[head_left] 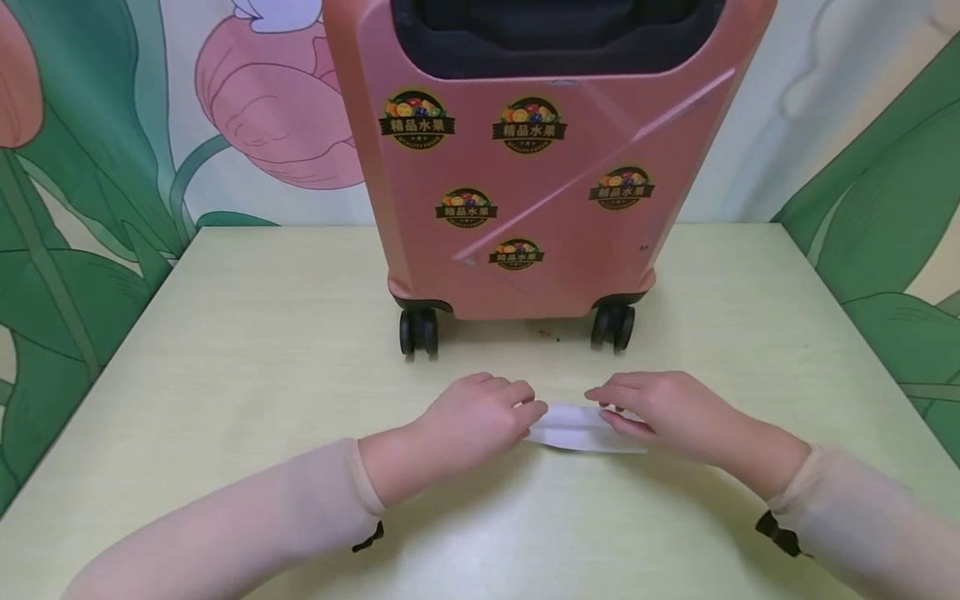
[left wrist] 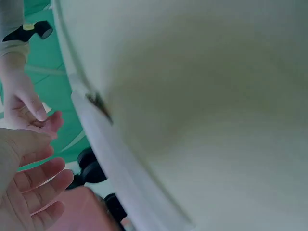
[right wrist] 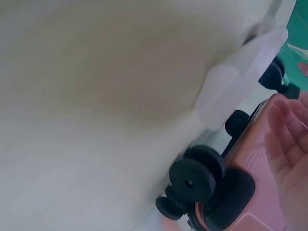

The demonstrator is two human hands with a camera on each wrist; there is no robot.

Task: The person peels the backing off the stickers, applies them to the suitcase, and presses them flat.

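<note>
A flat, white, folded paper-like strip lies on the table between the two hands; it also shows in the left wrist view as a long pale band and in the right wrist view as a pale flap. My left hand is over its left end, fingers loosely bent. In the left wrist view these fingers are apart with nothing between them. Over the strip's right end is my right hand, thumb parted from the fingers. The right wrist view shows its fingers relaxed, holding nothing.
A pink suitcase with several round fruit stickers stands upright on the table behind the hands, on black wheels. Small dark crumbs lie beneath it. Behind is a wall painted with leaves and flowers.
</note>
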